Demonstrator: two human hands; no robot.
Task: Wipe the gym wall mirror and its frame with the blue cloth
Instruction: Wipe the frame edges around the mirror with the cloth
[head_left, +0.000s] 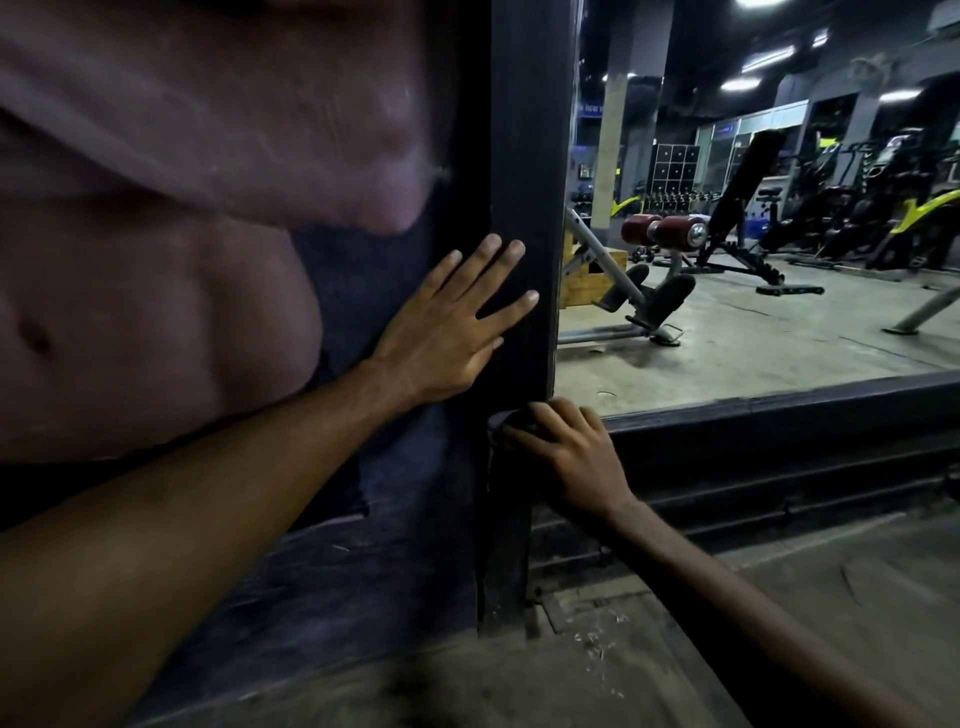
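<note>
The wall mirror (753, 322) fills the right half of the head view and reflects the gym. Its dark frame (524, 156) runs upright down the middle, with a bottom rail going off to the right. My left hand (447, 332) lies flat with spread fingers against the upright frame, at about mid height. My right hand (566, 447) is at the frame's lower left corner, fingers curled over a dark bunched cloth (506, 423) pressed to the frame. Only a small edge of the cloth shows, and its colour looks dark here.
Left of the frame hangs a large poster of a torso (156, 260) on a dark wall. Below the frame lies a dusty concrete floor (623, 649) with a metal track along the mirror's base. Benches and machines appear only as reflections.
</note>
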